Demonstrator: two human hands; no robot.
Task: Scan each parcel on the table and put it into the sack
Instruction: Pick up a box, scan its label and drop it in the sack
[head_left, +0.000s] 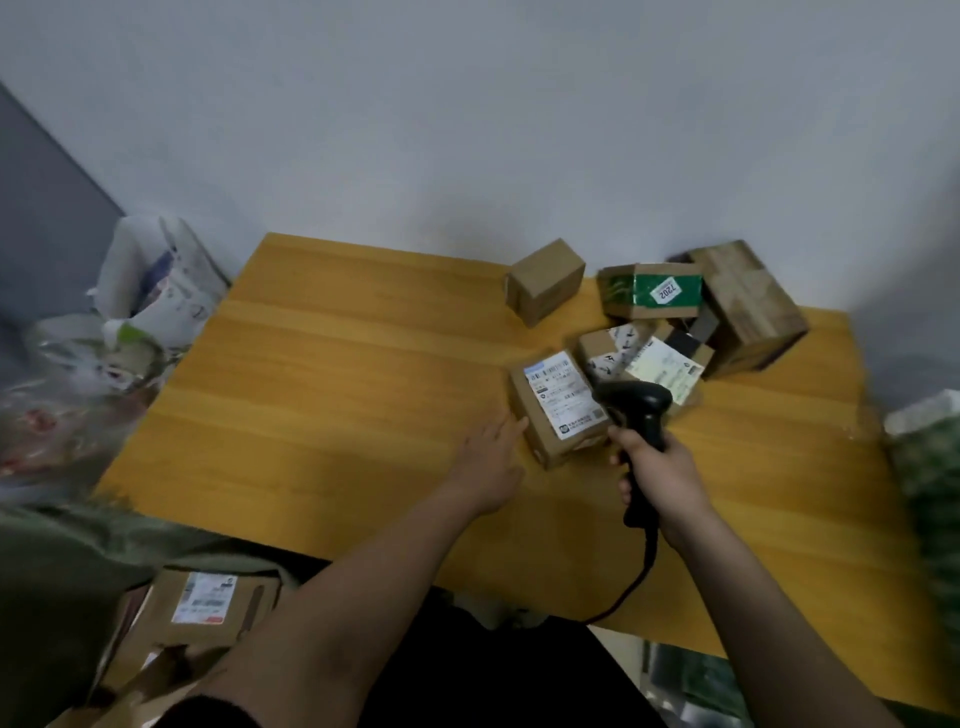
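Your scanner over the labelled parcel

The brown parcel (560, 408) lies white label up; your left hand (493, 457) touches it with straight fingers, your right hand (657, 470) grips the black scanner (636, 410).

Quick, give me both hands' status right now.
Left hand: open, straight fingers touching the side of the labelled parcel.
Right hand: closed in a grip on the black scanner, held over that parcel.

One camera sits on the person's head and looks forward and down (very wide), close over the table (337, 374), with a wall across the frame's top.
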